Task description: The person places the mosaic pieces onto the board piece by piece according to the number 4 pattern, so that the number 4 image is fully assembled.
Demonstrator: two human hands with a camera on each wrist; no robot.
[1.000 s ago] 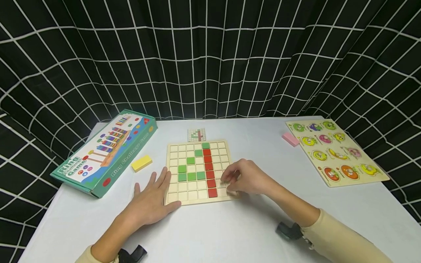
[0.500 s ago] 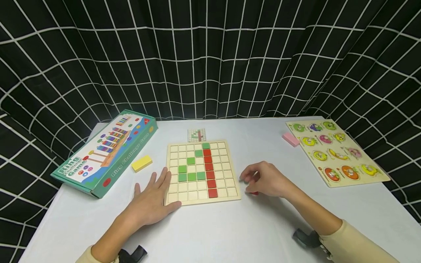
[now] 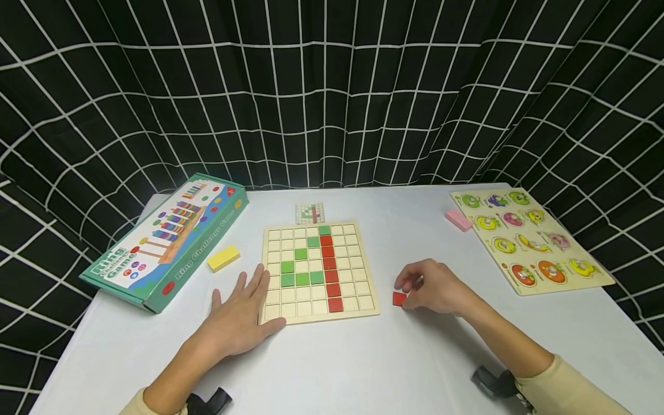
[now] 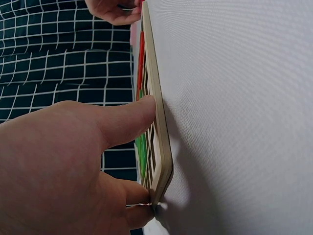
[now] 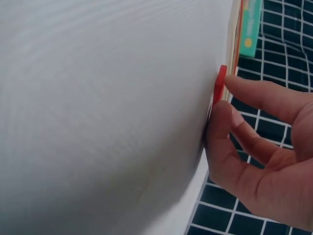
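Observation:
My left hand [image 3: 236, 320] lies flat with fingers spread along the left edge of a wooden grid board [image 3: 295, 316]. Its thumb [image 4: 129, 120] presses the near edge in the left wrist view. Several red square tiles [image 3: 329, 263] form a column in the board. Several green tiles [image 3: 302, 279] make a diagonal and a short row beside it. Right of the board, my right hand [image 3: 436, 288] has its fingers curled at a loose red tile [image 3: 399, 298] near the tabletop. In the right wrist view, thumb and fingertips pinch this red tile [image 5: 219, 85] at its edges.
A small pattern card [image 3: 310, 213] lies behind the board. To the left are a yellow block [image 3: 223, 257] and a green-edged game box [image 3: 171, 242]. A pink block [image 3: 458, 220] sits beside a fruit puzzle board [image 3: 534, 242] at the right.
My right hand has moved right, off the board and onto the table beside it, where the loose red tile now shows. The left hand and the tiles in the board stay put.

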